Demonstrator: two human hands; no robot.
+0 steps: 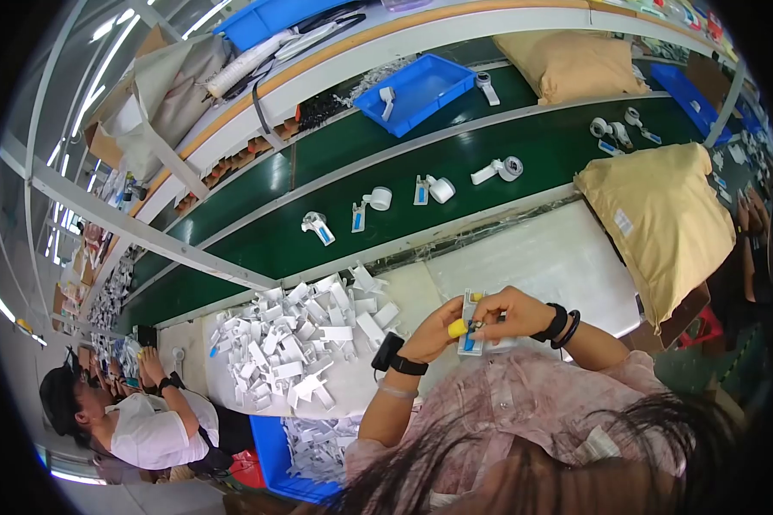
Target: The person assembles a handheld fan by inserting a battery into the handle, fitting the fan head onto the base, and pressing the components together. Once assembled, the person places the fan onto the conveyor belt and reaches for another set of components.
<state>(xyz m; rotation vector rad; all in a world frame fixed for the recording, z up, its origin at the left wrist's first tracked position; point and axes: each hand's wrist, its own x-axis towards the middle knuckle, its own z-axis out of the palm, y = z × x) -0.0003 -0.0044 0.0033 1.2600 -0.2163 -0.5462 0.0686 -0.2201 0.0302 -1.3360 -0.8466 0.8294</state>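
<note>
In front of my chest I hold a small white plastic part with a blue piece on it [468, 347]. My left hand [435, 333] is closed round the part from the left, and yellow covers show at its fingertips. My right hand [514, 314] pinches at the part's right side, fingers bent down onto it. Whether a separate small piece sits between those fingers is too small to make out. To the left of my hands, a heap of loose white plastic parts [292, 339] covers much of the pale worktop [524, 257].
Beyond the worktop runs a green conveyor belt [258, 221] carrying several white assemblies with round heads [434, 190]. A blue tray [416, 93] lies farther back. Yellow-brown bags [661, 227] stand at right. A blue bin of white parts [272, 459] is below; a co-worker [159, 421] sits left.
</note>
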